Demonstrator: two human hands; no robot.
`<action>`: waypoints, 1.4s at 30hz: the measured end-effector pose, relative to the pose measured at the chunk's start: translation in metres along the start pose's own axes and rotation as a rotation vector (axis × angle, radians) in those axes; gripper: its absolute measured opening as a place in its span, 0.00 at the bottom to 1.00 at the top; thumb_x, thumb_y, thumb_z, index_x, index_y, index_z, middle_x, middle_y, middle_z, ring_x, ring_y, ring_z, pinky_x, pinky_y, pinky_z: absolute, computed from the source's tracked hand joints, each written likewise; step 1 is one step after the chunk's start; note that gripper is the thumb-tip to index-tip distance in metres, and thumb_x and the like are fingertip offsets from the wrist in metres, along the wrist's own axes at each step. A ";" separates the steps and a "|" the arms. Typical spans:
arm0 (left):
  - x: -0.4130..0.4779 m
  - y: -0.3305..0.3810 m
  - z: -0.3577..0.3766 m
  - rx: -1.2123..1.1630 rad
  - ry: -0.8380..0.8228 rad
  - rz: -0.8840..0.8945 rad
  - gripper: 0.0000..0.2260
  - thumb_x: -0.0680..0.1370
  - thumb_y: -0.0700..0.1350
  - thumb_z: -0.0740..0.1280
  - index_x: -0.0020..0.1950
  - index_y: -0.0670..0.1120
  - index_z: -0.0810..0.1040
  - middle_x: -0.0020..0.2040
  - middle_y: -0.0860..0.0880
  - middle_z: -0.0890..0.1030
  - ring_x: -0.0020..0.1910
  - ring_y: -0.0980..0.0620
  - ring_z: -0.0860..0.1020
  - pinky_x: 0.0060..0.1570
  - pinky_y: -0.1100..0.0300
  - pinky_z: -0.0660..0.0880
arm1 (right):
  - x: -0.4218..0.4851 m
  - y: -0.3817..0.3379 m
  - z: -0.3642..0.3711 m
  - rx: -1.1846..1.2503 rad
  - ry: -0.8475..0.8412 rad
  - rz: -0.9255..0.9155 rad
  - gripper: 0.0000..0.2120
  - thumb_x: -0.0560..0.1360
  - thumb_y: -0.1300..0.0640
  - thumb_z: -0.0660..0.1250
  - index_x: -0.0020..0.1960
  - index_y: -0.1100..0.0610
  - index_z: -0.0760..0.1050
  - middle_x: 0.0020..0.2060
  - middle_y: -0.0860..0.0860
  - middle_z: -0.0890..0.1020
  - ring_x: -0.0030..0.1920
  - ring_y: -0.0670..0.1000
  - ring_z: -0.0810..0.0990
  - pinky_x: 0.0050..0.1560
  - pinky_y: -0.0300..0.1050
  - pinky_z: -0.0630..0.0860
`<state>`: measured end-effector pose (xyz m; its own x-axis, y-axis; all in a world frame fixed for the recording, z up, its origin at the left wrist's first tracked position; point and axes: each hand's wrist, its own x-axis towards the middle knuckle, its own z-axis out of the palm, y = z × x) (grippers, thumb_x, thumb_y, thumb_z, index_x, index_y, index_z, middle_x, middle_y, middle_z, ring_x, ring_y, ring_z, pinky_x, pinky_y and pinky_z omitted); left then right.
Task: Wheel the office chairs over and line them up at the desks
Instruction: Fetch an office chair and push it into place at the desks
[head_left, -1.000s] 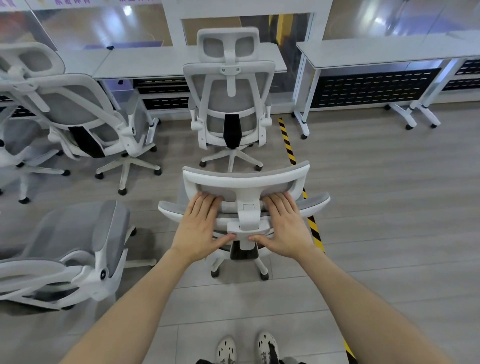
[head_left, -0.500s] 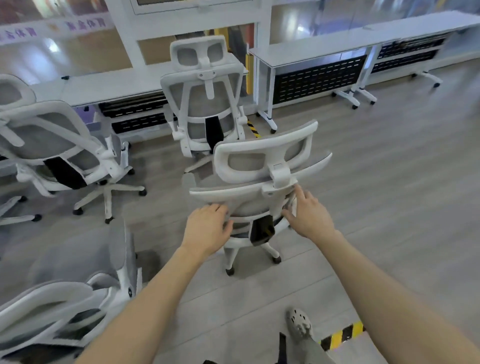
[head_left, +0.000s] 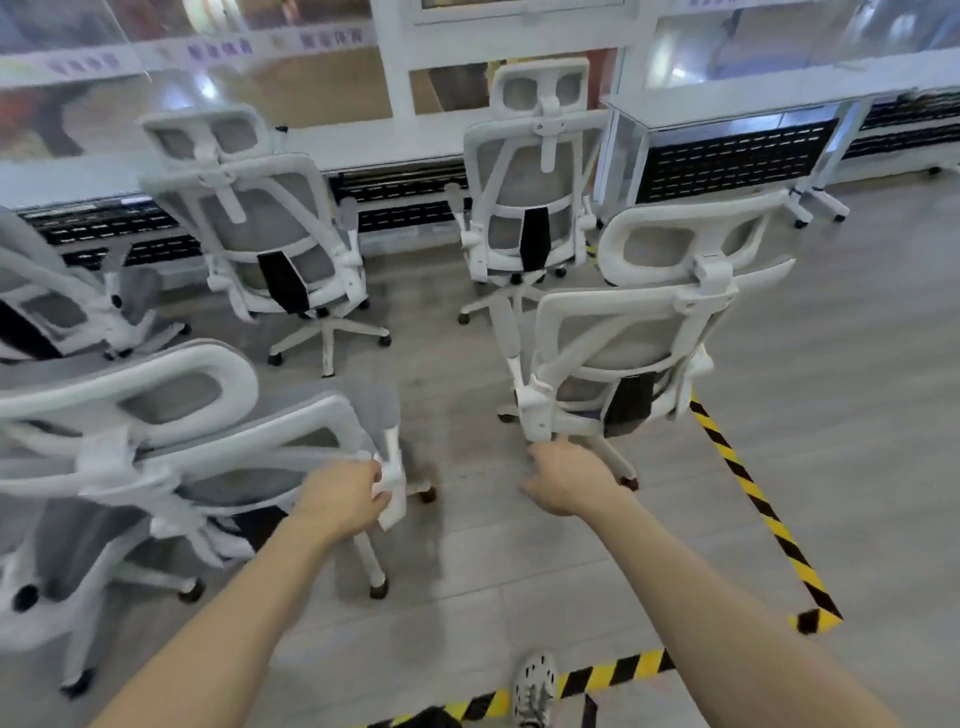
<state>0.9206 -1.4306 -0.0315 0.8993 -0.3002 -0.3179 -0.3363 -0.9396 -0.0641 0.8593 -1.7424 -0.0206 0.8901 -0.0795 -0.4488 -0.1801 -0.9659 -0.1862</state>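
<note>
White-framed mesh office chair (head_left: 631, 332) stands just ahead on the wood floor (head_left: 831, 415), near the table (head_left: 727, 111). The right hand (head_left: 569, 480) hovers below its armrest, grip loose and empty. The left hand (head_left: 345, 496) grips the neighbouring chair (head_left: 171, 447) by its armrest.

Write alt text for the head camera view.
A person's left hand grips the frame of a white mesh office chair, while the right hand reaches toward another chair. Two more chairs stand at white desks ahead.

Grey plank floor (head_left: 857, 364), hazard-striped tape (head_left: 753, 493), glass partition wall (head_left: 311, 93)
</note>
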 end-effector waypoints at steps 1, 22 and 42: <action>-0.021 -0.020 0.006 -0.011 0.011 -0.025 0.14 0.85 0.60 0.63 0.64 0.53 0.80 0.60 0.49 0.85 0.58 0.44 0.84 0.46 0.53 0.74 | -0.006 -0.020 0.010 -0.005 -0.013 -0.029 0.23 0.85 0.44 0.65 0.73 0.57 0.75 0.69 0.58 0.81 0.67 0.62 0.80 0.64 0.57 0.79; -0.102 -0.376 0.030 -0.024 0.568 -0.047 0.34 0.75 0.65 0.77 0.71 0.44 0.76 0.67 0.43 0.78 0.70 0.40 0.76 0.72 0.43 0.75 | 0.018 -0.403 0.058 0.123 0.491 -0.446 0.41 0.79 0.38 0.75 0.83 0.56 0.65 0.82 0.53 0.67 0.85 0.56 0.63 0.82 0.55 0.70; 0.023 -0.433 0.055 -0.208 0.771 0.241 0.37 0.65 0.70 0.77 0.62 0.45 0.80 0.64 0.47 0.81 0.69 0.41 0.78 0.71 0.41 0.67 | 0.128 -0.433 0.074 -0.080 0.818 -0.554 0.53 0.67 0.15 0.70 0.71 0.59 0.80 0.65 0.55 0.80 0.71 0.62 0.78 0.83 0.66 0.63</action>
<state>1.0717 -1.0217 -0.0631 0.7740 -0.4540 0.4413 -0.5534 -0.8238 0.1230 1.0203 -1.3159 -0.0620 0.8602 0.2719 0.4314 0.3512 -0.9293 -0.1144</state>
